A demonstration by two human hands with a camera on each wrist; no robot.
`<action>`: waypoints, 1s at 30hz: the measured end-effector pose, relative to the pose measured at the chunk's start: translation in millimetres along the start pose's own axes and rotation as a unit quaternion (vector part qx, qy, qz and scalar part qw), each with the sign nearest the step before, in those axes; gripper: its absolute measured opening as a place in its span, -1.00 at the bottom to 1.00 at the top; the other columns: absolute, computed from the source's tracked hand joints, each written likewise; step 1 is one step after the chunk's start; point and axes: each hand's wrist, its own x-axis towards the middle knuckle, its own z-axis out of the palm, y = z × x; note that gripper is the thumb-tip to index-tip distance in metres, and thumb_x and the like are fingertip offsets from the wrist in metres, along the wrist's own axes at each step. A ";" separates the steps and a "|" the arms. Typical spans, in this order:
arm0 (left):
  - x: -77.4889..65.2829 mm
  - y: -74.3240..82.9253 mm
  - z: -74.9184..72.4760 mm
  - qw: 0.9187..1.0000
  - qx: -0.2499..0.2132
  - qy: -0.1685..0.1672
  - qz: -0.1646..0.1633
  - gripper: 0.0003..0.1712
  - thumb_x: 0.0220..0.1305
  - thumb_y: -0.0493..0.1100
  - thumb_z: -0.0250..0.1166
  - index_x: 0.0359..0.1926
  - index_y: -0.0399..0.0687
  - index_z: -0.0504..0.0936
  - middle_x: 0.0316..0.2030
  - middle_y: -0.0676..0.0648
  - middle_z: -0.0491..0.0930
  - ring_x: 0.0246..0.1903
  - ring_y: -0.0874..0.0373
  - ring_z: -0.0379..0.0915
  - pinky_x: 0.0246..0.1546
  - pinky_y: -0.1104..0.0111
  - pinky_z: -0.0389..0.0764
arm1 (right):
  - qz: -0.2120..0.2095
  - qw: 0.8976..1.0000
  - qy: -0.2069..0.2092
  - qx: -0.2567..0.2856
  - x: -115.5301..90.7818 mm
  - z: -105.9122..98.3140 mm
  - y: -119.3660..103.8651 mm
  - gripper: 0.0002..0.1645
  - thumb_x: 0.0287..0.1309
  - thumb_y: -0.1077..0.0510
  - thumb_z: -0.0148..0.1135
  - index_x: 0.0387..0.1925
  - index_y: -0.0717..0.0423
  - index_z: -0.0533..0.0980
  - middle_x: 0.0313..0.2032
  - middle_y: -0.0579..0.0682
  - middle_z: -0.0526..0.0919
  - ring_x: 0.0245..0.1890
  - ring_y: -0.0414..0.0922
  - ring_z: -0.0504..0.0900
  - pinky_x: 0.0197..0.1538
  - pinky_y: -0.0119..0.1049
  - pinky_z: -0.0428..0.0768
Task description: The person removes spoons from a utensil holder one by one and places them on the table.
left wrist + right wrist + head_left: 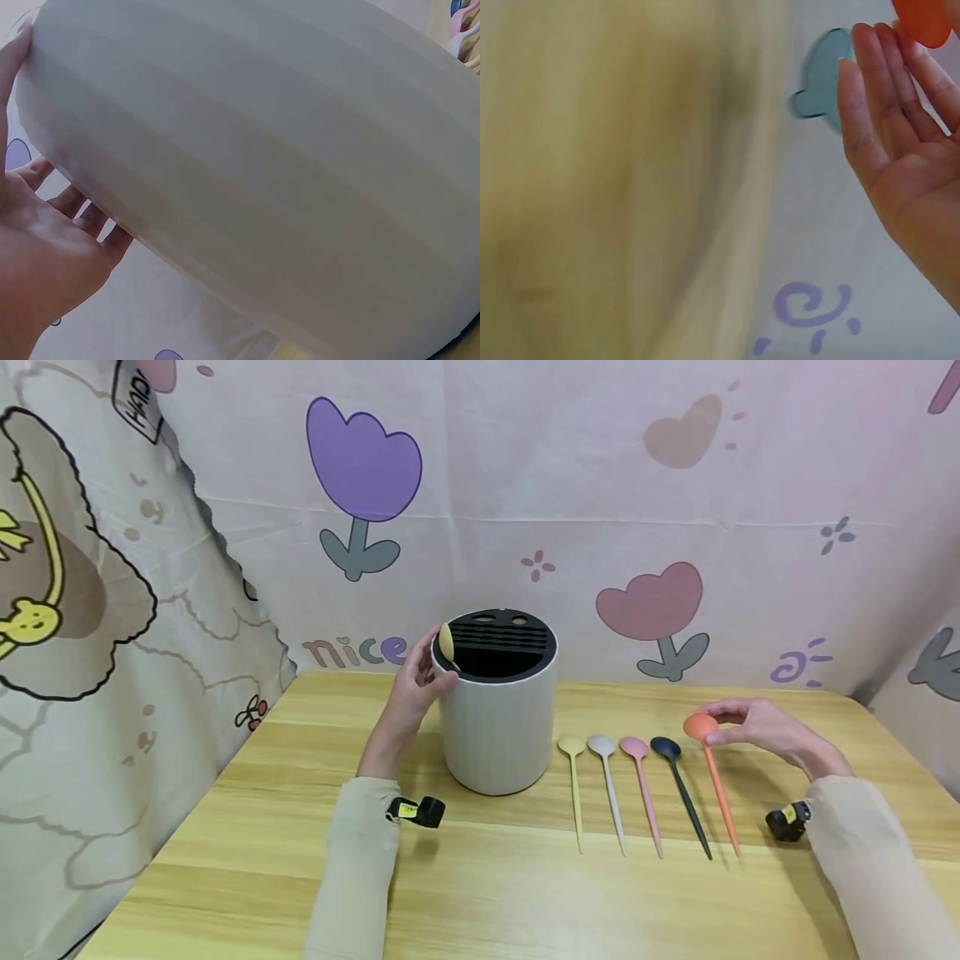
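A white ribbed utensil holder (498,735) with a black slotted top stands on the table. My left hand (411,681) grips its upper left side, thumb near the front rim. A yellow spoon head (446,642) sticks up at the left of the opening, beside that hand. In the left wrist view the holder (247,165) fills most of the picture, with fingers behind it. My right hand (768,735) pinches an orange spoon (718,777) just below its bowl, the handle slanting down towards the table. The right wrist view shows only part of the orange bowl (928,22) by the fingers.
Left of the orange spoon lie a yellow spoon (576,789), a white spoon (611,785), a pink spoon (647,785) and a black spoon (684,789) in a row. Behind the wooden table (510,885) hangs a patterned cloth (487,460).
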 end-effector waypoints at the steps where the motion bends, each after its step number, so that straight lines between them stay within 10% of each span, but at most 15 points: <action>1: -0.4 0.9 -0.4 1.000 0.000 0.002 0.000 0.11 0.03 0.27 0.40 0.49 0.04 0.08 0.43 -0.07 0.12 0.40 0.08 0.00 0.38 0.11 0.03 | -0.001 1.000 -0.007 -0.002 1.3 0.8 3.4 -0.28 0.10 0.12 0.38 0.21 0.44 0.38 0.03 0.23 0.59 -0.09 -0.26 0.54 -0.05 -0.37 0.48; 14: -0.2 -0.7 -1.9 1.000 0.011 -0.001 -0.003 -0.07 0.18 0.05 0.31 0.49 0.05 0.08 0.44 -0.06 0.11 0.41 0.10 -0.01 0.39 0.12 0.01 | 0.014 0.997 -0.060 -0.039 16.7 12.4 16.7 -0.36 0.05 0.06 0.44 0.05 0.41 0.50 -0.08 0.18 0.64 -0.09 -0.02 0.58 -0.04 -0.25 0.53; 30: -1.6 1.9 0.9 1.000 -0.016 -0.003 0.008 0.27 -0.12 0.38 0.44 0.50 0.00 0.06 0.42 -0.10 0.14 0.38 0.07 0.04 0.37 0.15 0.08 | 0.032 0.996 -0.083 -0.015 13.5 10.5 19.1 -0.28 0.10 0.10 0.39 0.19 0.46 0.39 0.08 0.32 0.53 0.08 0.16 0.48 0.14 0.06 0.42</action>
